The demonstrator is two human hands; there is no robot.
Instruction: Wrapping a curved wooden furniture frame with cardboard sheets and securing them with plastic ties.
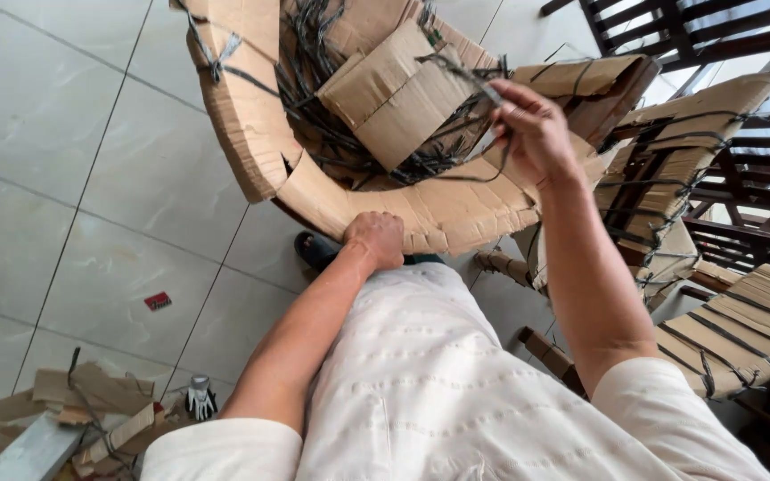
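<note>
A round piece of furniture wrapped in brown cardboard (251, 134) and dark strapping stands in front of me. My left hand (374, 239) grips its near cardboard rim from below. My right hand (532, 129) is raised over the right side, pinching a strand of dark strap (456, 67) pulled up from the tangle inside. Loose cardboard flaps (394, 89) lie in the hollow among the straps.
Pale floor tiles (91, 178) spread to the left. Torn cardboard scraps and straps (91, 405) lie at bottom left beside a small spool (200, 396). More cardboard-wrapped dark wooden chairs (724, 178) crowd the right side. A small red tag (158, 301) lies on the floor.
</note>
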